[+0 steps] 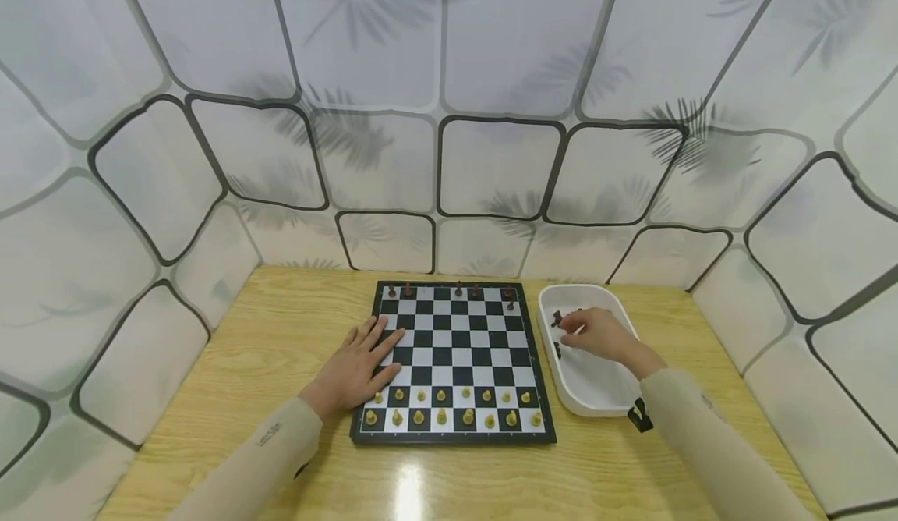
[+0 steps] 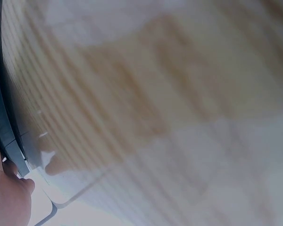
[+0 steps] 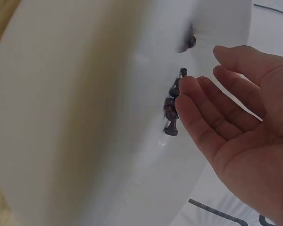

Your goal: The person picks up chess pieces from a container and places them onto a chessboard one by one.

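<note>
Small, glossy, dark reddish-brown chess pieces (image 3: 170, 115) are lying in a white, rounded-rectangular, plastic-looking tray (image 1: 596, 388), which is sitting just right of a square, black-and-white chequered chessboard (image 1: 452, 342). Also right of the board, the right hand (image 1: 605, 336) is holding its fingers gently bent at those pieces, thumb apart, visibly pinching none; contact is staying unclear. The left hand (image 1: 354, 369) is resting with fingers spread over the board's left edge. The pieces are looking light, stiff and slippery, their narrow necks probably offering the surest pinch.
</note>
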The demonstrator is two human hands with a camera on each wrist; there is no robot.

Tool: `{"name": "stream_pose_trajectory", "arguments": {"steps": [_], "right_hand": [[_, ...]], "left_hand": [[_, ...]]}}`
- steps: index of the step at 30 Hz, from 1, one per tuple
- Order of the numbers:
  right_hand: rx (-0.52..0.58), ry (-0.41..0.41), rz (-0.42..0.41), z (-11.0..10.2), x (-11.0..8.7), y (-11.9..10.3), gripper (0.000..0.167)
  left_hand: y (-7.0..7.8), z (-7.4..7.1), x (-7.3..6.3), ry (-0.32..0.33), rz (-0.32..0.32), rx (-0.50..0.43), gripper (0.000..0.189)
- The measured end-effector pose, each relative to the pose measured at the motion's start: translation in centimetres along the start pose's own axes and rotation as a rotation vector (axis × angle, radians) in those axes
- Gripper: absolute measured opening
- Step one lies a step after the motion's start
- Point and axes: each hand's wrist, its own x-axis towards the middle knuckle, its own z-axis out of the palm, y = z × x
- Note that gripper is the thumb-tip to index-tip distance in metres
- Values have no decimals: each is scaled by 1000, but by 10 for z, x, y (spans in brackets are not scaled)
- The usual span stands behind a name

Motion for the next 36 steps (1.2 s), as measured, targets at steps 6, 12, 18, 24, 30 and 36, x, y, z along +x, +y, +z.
{"name": "stream_pose_trajectory", "arguments": {"steps": [6,12,18,24,30,36], "right_hand": [[14,-50,10,9,-2,3,29],[40,-52,-16,20,-3,4,29],[38,-39,-21,26,-4,4,28],[52,-24,-2,30,-5,-2,26],[71,-29,-3,30,-7,-4,22],[77,-45,14,32,-6,-5,24]], "left_hand": [[0,0,0,-4,2,5,68],[1,0,-1,0,1,4,69],[1,0,-1,6,-1,5,69],[1,-1,-1,5,-1,7,69],[1,-1,-1,3,-1,-1,68],[1,0,-1,2,-3,-4,69]]}}
